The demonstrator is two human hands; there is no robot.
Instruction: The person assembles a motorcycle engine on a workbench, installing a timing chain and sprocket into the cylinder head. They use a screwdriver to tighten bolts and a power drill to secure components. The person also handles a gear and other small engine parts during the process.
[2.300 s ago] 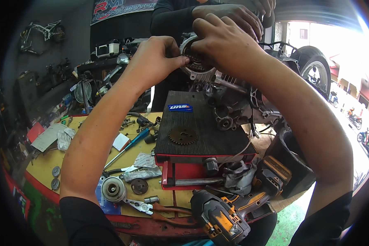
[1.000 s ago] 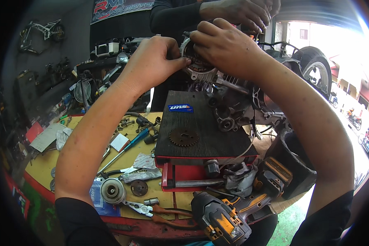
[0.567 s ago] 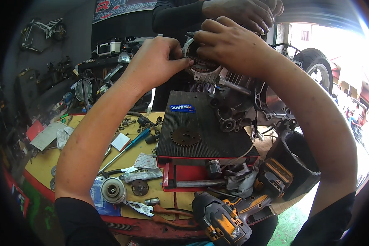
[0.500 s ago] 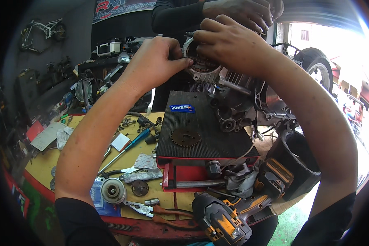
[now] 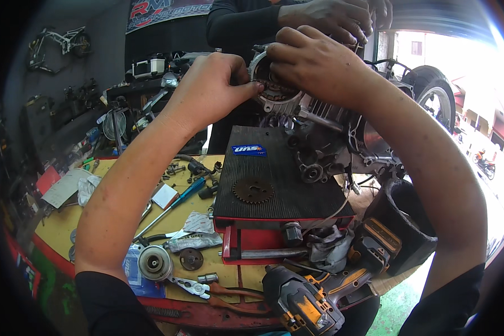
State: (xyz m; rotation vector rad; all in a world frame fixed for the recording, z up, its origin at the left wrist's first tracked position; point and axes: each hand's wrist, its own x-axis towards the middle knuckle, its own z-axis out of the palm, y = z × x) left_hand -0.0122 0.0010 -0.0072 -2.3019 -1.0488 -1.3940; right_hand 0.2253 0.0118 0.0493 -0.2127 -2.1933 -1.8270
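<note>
Both my hands are at the round metal opening of an engine cylinder head (image 5: 275, 105) at the top centre. A dark chain (image 5: 280, 88) lies inside it. My left hand (image 5: 227, 81) is closed at the left rim, its thumb tip against the chain's left part. From the right, my right hand (image 5: 316, 64) reaches in with curled fingers; their tips are hidden. Below, a toothed sprocket (image 5: 253, 190) lies flat on a black ribbed mat (image 5: 297, 204), near a blue sticker (image 5: 249, 150).
A co-worker's hands (image 5: 333, 19) are just beyond mine. An impact wrench (image 5: 302, 299), orange-handled pliers (image 5: 224, 289), a round metal part (image 5: 155, 261) and a blue screwdriver (image 5: 190, 190) lie nearby. A black open container (image 5: 411, 213) stands right, on the yellow-topped bench (image 5: 109, 229).
My right hand has shifted slightly down and right at the opening. My left hand stays almost in place. The things on the bench have not moved.
</note>
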